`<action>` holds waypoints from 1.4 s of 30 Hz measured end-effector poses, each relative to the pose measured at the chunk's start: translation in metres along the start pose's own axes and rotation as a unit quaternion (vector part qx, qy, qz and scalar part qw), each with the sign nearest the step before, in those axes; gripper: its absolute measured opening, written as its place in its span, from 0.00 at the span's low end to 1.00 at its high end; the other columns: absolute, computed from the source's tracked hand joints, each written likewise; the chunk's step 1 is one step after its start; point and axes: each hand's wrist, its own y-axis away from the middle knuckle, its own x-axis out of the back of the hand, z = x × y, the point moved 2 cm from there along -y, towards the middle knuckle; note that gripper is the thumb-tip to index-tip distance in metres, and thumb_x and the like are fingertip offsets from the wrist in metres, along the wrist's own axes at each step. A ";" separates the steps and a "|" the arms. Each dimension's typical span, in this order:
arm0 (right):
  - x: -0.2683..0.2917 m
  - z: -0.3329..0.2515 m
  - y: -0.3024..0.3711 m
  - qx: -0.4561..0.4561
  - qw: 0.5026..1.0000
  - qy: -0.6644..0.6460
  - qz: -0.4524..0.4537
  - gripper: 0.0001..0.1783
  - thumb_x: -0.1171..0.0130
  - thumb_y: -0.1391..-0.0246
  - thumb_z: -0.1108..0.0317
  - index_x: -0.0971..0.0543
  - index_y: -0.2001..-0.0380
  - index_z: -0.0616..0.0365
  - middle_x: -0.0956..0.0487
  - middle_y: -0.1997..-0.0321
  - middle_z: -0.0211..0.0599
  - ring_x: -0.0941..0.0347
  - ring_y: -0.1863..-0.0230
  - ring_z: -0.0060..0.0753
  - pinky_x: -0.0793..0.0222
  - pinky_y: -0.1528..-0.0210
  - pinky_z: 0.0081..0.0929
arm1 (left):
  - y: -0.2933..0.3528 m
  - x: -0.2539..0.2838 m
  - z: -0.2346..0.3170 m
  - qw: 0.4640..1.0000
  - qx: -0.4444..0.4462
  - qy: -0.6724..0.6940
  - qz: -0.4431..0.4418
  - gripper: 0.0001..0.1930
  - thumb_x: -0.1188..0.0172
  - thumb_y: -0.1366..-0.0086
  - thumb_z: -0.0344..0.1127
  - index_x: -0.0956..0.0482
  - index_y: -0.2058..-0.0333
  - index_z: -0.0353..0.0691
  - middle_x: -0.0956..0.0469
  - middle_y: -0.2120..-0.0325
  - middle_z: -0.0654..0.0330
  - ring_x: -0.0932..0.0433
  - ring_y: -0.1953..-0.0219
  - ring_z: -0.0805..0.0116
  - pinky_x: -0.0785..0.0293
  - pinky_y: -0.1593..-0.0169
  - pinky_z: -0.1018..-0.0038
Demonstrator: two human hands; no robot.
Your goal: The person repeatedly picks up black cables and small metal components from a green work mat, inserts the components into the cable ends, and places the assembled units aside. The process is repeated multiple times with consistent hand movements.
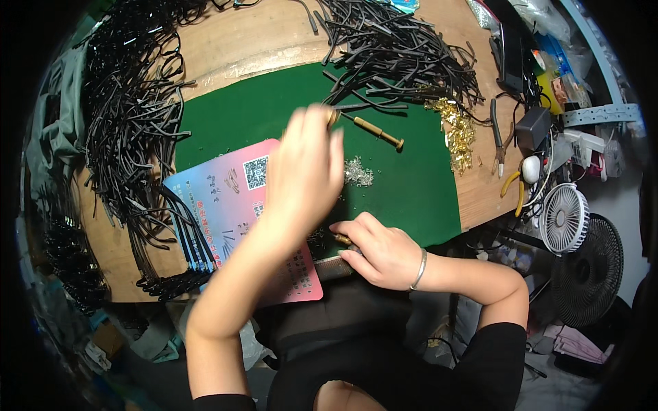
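My left hand (301, 164) is raised over the green mat (404, 198) and the edge of a pink and blue card (205, 178). Motion smears its fingers, and a brass-coloured bit shows beside the fingertips; whether they grip it I cannot tell. A brass-handled screwdriver (375, 131) lies on the mat just beyond that hand. Low on the mat, near the front edge, my right hand (387, 255) pinches a small brass-coloured piece (342, 239), mostly hidden by the fingers. Between the hands sits a heap of tiny silvery screws (358, 172).
Black eyeglass temple arms (404, 55) are heaped at the back, with more glasses parts (130, 130) along the left. Small gold-coloured pieces (458, 133) cover the mat's right edge. Pliers (498, 137), yellow-handled cutters (513, 192) and a white fan (564, 218) stand to the right.
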 end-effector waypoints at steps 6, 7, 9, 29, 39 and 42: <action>0.004 0.010 0.007 -0.022 0.999 -0.032 -0.009 0.17 0.49 0.46 0.64 0.33 0.54 0.57 0.33 0.64 0.43 0.27 0.69 0.47 0.28 0.68 0.37 | -0.054 -0.062 -0.038 0.988 0.041 -0.151 -0.010 0.10 0.41 0.44 0.39 0.29 0.69 0.41 0.28 0.71 0.53 0.24 0.73 0.49 0.27 0.71 0.59; 0.008 0.012 0.008 -0.023 0.999 -0.033 -0.017 0.17 0.49 0.46 0.64 0.33 0.55 0.58 0.33 0.63 0.44 0.28 0.69 0.47 0.28 0.67 0.38 | -0.053 -0.059 -0.043 0.988 0.038 -0.153 -0.004 0.09 0.41 0.44 0.38 0.28 0.69 0.41 0.28 0.71 0.53 0.24 0.73 0.49 0.27 0.71 0.60; 0.012 0.016 0.008 -0.029 0.998 -0.055 -0.032 0.16 0.49 0.46 0.64 0.33 0.56 0.58 0.32 0.63 0.45 0.28 0.68 0.48 0.29 0.64 0.38 | -0.054 -0.035 -0.041 0.987 0.027 -0.157 0.002 0.09 0.40 0.45 0.38 0.26 0.69 0.41 0.25 0.73 0.52 0.24 0.72 0.51 0.27 0.70 0.62; 0.133 0.119 -0.026 -0.265 0.867 0.325 0.268 0.14 0.47 0.50 0.59 0.25 0.70 0.61 0.23 0.70 0.52 0.26 0.65 0.54 0.32 0.62 0.44 | 0.113 0.102 0.000 0.952 0.126 0.277 0.045 0.05 0.36 0.48 0.27 0.20 0.72 0.37 0.26 0.72 0.59 0.29 0.69 0.71 0.34 0.66 0.79; 0.117 0.045 -0.014 -0.229 0.941 0.081 0.235 0.10 0.47 0.53 0.68 0.25 0.69 0.64 0.23 0.76 0.42 0.26 0.74 0.31 0.31 0.67 0.27 | 0.135 0.064 0.015 0.797 0.325 0.501 -0.092 0.09 0.49 0.38 0.24 0.30 0.58 0.32 0.25 0.76 0.61 0.27 0.75 0.79 0.30 0.69 0.82; 0.080 -0.023 -0.008 -0.166 0.969 -0.160 0.091 0.07 0.46 0.52 0.71 0.23 0.71 0.64 0.24 0.72 0.38 0.27 0.71 0.23 0.30 0.69 0.20 | 0.142 0.048 0.017 0.826 0.298 0.455 -0.150 0.11 0.51 0.36 0.25 0.30 0.55 0.32 0.29 0.80 0.66 0.31 0.79 0.83 0.32 0.72 0.84</action>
